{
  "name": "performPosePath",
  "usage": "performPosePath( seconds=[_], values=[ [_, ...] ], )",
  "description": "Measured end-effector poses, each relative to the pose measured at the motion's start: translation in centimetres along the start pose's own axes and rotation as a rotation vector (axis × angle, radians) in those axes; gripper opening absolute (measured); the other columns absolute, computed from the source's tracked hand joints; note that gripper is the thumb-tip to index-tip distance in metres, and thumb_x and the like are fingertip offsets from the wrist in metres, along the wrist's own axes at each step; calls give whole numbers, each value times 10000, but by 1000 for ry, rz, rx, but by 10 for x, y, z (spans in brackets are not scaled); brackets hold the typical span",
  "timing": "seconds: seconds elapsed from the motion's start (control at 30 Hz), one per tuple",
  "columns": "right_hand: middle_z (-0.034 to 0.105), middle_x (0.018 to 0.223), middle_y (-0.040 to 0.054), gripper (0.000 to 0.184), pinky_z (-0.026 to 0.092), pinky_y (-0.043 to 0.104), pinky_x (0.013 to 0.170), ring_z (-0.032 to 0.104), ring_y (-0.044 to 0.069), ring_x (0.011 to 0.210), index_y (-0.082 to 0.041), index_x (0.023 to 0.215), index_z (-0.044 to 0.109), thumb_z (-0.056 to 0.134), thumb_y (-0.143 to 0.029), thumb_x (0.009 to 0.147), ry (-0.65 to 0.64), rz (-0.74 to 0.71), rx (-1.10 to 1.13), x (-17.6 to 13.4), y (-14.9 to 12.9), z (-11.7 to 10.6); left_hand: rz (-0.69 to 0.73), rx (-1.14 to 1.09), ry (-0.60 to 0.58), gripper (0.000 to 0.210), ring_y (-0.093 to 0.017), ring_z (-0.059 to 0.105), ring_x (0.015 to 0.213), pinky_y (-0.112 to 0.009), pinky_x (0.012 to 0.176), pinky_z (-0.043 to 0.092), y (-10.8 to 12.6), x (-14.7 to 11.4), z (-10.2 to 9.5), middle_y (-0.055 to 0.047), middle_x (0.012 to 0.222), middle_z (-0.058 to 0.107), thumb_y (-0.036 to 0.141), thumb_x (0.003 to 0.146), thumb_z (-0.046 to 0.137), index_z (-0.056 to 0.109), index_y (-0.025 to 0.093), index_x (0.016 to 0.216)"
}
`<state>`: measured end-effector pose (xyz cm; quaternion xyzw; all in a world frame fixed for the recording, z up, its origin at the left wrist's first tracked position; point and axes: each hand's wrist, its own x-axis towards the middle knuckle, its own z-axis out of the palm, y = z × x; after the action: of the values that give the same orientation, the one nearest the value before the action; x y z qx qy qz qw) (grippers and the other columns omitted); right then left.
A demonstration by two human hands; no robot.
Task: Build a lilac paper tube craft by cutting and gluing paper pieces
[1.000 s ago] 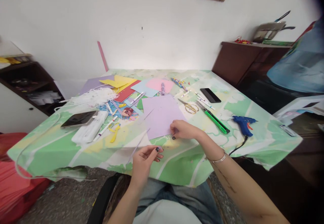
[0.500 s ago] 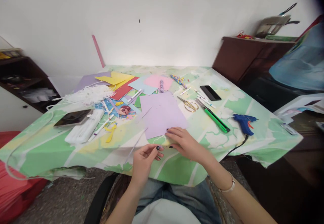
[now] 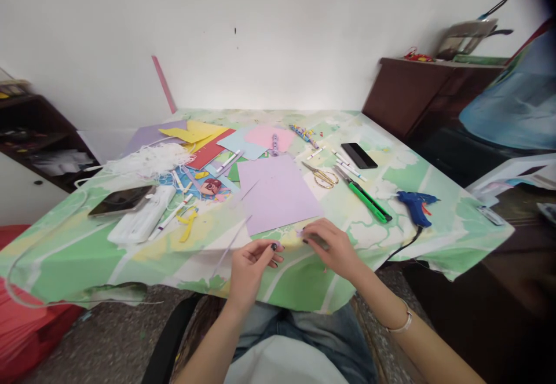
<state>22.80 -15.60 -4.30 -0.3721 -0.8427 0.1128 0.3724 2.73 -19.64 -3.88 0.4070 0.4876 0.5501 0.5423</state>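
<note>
Near the table's front edge, my left hand pinches a tiny purple piece, probably paper, between thumb and fingers. To its right my right hand is closed in a pinch, and a small pale purple bit shows at its fingertips. Just beyond both hands lies a sheet of purple paper. Thin purple strips rest at the sheet's left side. Gold-handled scissors and a green utility knife lie to the right of the sheet.
A blue glue gun with a black cord stands at the right. Phones, markers, coloured paper and a heap of white string lie around the table. A white case sits at the left.
My right hand has moved slightly right, away from the purple sheet's edge, and its fingers have come together on a small purple bit. My left hand keeps its pinch.
</note>
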Motion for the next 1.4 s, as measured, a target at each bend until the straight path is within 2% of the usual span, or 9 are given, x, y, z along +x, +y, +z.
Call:
performPosePath(
  seconds=[0.1, 0.37, 0.57, 0.83, 1.0, 1.1, 1.2, 1.27, 1.4],
  values=[
    [613, 902, 84, 136, 513, 359, 747, 573, 199, 848, -193, 972, 588, 545, -177, 843, 50, 126, -54, 3, -2, 2, -8, 12, -3, 167, -127, 636, 553, -205, 506, 496, 0, -2, 1, -69, 726, 716, 274, 712, 663, 679, 114, 758],
    [594, 1024, 113, 249, 476, 450, 825, 504, 253, 973, -196, 1053, 567, 568, -137, 811, -41, -32, -83, 1, -4, 12, -21, 58, -6, 176, -135, 640, 561, -218, 520, 502, -2, -8, 0, -74, 734, 719, 276, 715, 655, 680, 111, 770],
    [567, 942, 80, 203, 468, 399, 793, 507, 229, 920, -199, 941, 528, 574, -87, 779, -131, 107, -38, 5, -9, 5, -14, 55, -13, 161, -137, 642, 565, -218, 523, 504, -3, -7, 0, -75, 739, 717, 262, 719, 643, 676, 113, 771],
    [535, 880, 58, 210, 435, 324, 723, 492, 197, 843, -182, 886, 503, 528, -28, 747, -176, 145, -62, 10, -11, 7, 151, 308, -127, 134, -178, 678, 738, -261, 626, 543, -4, -7, 17, -103, 1060, 682, 200, 743, 569, 691, 155, 771],
    [576, 820, 55, 131, 436, 331, 735, 509, 196, 834, -199, 834, 566, 493, -91, 816, -111, 107, 83, 4, -14, 6, 208, 394, -139, 128, -200, 668, 829, -262, 643, 550, -12, -6, 22, -96, 1052, 685, 197, 743, 565, 691, 171, 749],
    [629, 769, 47, 97, 453, 342, 747, 552, 194, 790, -209, 760, 630, 552, -155, 782, -6, 307, 286, 6, -15, 3, 143, 291, -115, 132, -169, 672, 692, -262, 595, 548, -11, -3, 21, -104, 1051, 681, 219, 743, 569, 684, 159, 769],
    [665, 749, 40, 48, 489, 321, 710, 593, 178, 727, -197, 724, 660, 618, -212, 707, 116, 551, 439, 20, -8, 3, 89, 218, -75, 152, -152, 651, 592, -230, 509, 518, 0, 8, 18, -91, 838, 716, 242, 722, 592, 683, 138, 784],
    [667, 706, 44, 106, 513, 296, 642, 604, 163, 655, -171, 746, 669, 617, -248, 694, 165, 640, 476, 38, 2, 5, 86, 227, -54, 171, -130, 605, 492, -204, 455, 483, 12, 22, 16, -45, 588, 673, 254, 700, 614, 686, 123, 783],
    [653, 590, 39, 154, 543, 263, 550, 612, 140, 527, -124, 749, 667, 611, -240, 664, 182, 809, 592, 81, 24, 14, 91, 295, -50, 196, -92, 522, 398, -190, 415, 434, 38, 62, 15, -25, 506, 628, 269, 679, 637, 699, 105, 765]
  ],
)
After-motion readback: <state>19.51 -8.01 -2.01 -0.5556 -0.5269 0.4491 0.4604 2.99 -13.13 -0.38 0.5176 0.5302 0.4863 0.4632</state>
